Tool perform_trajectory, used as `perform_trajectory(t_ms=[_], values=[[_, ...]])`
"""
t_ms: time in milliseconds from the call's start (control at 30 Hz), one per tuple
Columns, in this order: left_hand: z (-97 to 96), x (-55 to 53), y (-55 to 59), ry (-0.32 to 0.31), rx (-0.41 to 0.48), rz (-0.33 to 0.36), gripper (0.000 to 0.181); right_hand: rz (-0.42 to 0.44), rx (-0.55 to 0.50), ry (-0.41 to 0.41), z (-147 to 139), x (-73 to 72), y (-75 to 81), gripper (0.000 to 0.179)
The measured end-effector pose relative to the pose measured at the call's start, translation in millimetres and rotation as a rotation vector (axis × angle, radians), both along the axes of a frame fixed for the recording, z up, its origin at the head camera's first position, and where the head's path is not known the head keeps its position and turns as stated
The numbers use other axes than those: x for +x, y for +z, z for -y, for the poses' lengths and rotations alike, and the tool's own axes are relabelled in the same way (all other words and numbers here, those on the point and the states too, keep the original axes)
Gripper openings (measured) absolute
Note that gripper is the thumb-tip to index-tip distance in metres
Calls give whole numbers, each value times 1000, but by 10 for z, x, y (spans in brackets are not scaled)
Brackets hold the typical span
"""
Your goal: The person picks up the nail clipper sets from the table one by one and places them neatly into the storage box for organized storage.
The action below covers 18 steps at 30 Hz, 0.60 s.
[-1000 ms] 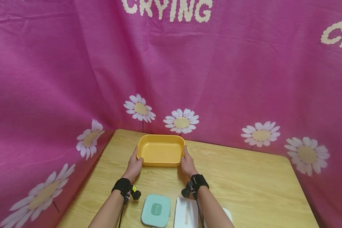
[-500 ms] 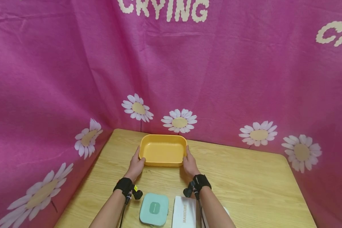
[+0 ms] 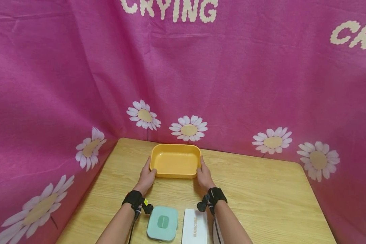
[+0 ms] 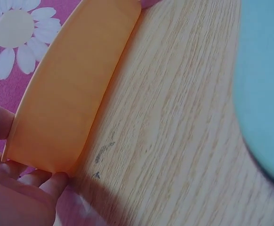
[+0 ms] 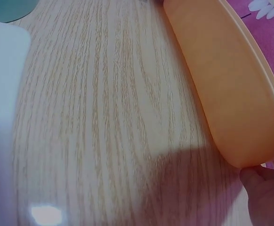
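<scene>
A yellow rectangular plastic storage bin [image 3: 175,163] with rounded corners stands near the back edge of the wooden table, nothing inside it. My left hand [image 3: 146,178] grips its left end, thumb on the near corner; in the left wrist view the fingers of that hand [image 4: 24,190] curl about the end wall. The opposite end is held by my right hand [image 3: 204,176], most of whose fingers are hidden behind the wall. At the right wrist view's lower right corner, part of this hand [image 5: 269,195] touches the bin's bottom corner.
A mint-green square case [image 3: 162,223] and a white box [image 3: 195,227] lettered "MANICURE" lie at the table's [image 3: 256,196] front. Another white item [image 3: 216,234] is partly hidden under my right forearm. Pink daisy-printed cloth [image 3: 231,84] hangs behind and at the sides.
Both hands have shifted the yellow bin slightly to the right along the table's back edge. The head view has turned a little to the right. Their grip looks the same.
</scene>
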<state>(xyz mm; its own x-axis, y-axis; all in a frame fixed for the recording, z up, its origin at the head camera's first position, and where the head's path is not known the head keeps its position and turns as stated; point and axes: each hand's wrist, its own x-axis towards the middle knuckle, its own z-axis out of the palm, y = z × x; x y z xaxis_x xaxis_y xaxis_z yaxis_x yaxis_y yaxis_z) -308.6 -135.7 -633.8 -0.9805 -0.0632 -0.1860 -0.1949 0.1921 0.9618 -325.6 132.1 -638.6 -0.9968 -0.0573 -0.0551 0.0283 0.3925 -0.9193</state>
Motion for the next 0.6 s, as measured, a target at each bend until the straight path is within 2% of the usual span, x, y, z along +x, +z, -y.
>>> perform_trajectory(t_ms=[100,367,600], values=[[-13,2,1,-10,7,5,77,-8,5,0,-19,28,3,62],[-60,-9,-5,-70,48,-39,75,-34,-12,-2,-129,129,25,61],[-140,13,-15,-94,46,-12,74,-18,-13,1,-242,182,-8,62]])
